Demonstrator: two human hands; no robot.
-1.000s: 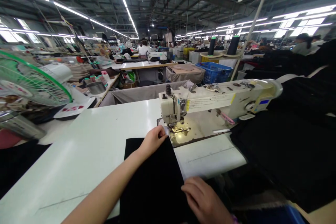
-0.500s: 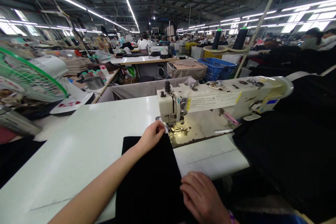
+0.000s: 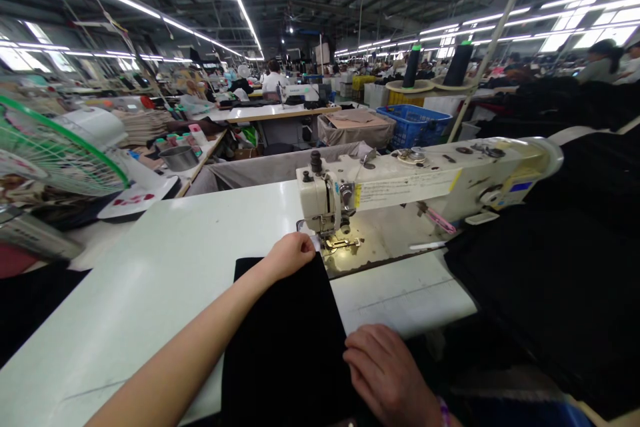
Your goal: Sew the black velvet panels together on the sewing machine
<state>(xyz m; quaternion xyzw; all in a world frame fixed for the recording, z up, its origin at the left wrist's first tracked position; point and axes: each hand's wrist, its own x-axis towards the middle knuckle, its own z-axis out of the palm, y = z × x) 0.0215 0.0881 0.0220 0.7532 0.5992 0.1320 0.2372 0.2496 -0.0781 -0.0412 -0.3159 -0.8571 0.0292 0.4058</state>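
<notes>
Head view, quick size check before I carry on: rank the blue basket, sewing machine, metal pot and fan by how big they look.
Largest to smallest:
1. Sewing machine
2. Fan, counting only the part in frame
3. Blue basket
4. Metal pot

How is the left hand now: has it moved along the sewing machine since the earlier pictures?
No. Against the sewing machine, the left hand shows no clear shift; it stays at the black cloth's far right corner.

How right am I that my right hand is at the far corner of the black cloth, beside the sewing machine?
Not quite: your left hand, not your right hand, is at the black cloth's far corner, beside the sewing machine. The head view shows it.
</notes>
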